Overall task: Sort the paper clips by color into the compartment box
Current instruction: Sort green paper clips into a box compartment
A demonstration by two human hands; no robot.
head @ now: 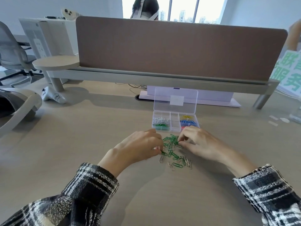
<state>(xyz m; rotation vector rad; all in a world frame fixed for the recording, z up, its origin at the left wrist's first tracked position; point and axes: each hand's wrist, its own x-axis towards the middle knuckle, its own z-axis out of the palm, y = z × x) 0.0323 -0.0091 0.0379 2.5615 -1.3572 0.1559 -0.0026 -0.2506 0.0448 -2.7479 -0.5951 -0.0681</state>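
Compartment box [175, 122] at twelve o'clock partly filled; green, silver paper clips [175, 158] unsorted. Left hand [138, 147], right hand [200, 142] each pinching green clip [164, 153].

One compartment box [175, 123] with one raised lid [175, 99] stands on the surface [97, 136]. It holds five colour groups: white clips [160, 119], green clips [160, 126], yellow clips [187, 117], blue clips [188, 122] and red clips [184, 128]. One loose pile [172, 149] mixes two kinds, green and silver, too tangled to count exactly. Two grips touch it, the left grip [140, 147] and the right grip [200, 144]. One white controller [53, 96] lies near the left edge.
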